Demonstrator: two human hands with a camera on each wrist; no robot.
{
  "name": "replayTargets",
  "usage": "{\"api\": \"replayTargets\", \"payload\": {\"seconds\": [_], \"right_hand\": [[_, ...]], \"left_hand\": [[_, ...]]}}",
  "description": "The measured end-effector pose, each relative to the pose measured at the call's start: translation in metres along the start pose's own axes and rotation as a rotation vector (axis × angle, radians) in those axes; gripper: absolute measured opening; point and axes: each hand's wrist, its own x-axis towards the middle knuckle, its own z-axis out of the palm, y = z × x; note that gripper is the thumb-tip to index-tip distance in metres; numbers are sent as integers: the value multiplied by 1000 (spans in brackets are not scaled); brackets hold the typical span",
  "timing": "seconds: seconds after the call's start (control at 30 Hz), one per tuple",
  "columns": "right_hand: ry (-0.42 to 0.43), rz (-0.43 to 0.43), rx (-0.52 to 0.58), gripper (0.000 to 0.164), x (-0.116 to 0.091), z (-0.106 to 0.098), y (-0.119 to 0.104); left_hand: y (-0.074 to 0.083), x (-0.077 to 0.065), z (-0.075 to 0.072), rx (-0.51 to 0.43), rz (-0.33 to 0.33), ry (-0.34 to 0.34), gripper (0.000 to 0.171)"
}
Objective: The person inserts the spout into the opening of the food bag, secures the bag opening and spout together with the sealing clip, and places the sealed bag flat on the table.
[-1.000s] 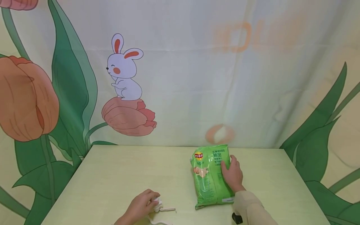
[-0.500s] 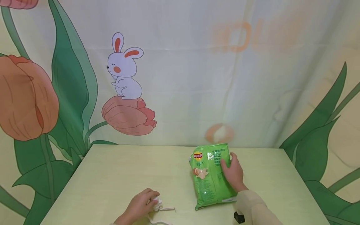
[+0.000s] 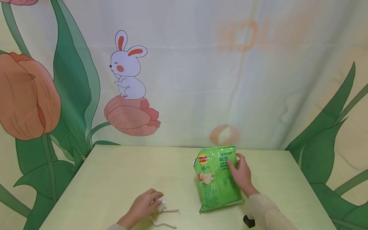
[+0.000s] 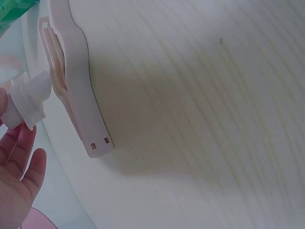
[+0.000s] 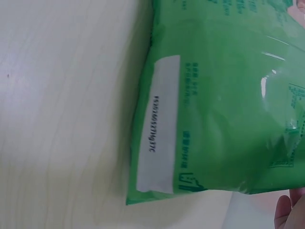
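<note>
A green chip bag (image 3: 218, 182) stands out on the right half of the table, its printed back facing up. My right hand (image 3: 242, 175) grips the bag's right edge, thumb on the front and the other fingers mostly hidden behind it. In the right wrist view the bag (image 5: 224, 105) shows a white printed strip, with fingertips at the lower right. My left hand (image 3: 145, 204) pinches the white spout of a bag clip (image 3: 171, 210) near the front of the table. The left wrist view shows the clip's long pale arms (image 4: 78, 90) beside the ridged spout (image 4: 27, 102).
A pale wood-grain table (image 3: 120, 172) lies under everything. Behind it hangs a curtain (image 3: 184, 80) printed with a rabbit and tulips. A small black object (image 3: 249, 221) is at the right sleeve.
The right hand has shifted slightly right and up, and the bag has turned a little with its top right corner higher. The left hand keeps its hold on the clip; the view has tilted slightly.
</note>
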Motion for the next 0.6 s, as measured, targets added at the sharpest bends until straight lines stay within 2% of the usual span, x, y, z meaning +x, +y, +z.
{"api": "replayTargets", "payload": {"seconds": [0.37, 0.6], "right_hand": [[-6, 3, 93, 50, -1, -12, -12], [-12, -14, 143, 50, 1, -19, -16]], "left_hand": [[1, 0, -1, -1, 25, 8, 24], [1, -1, 0, 0, 4, 2, 23]]}}
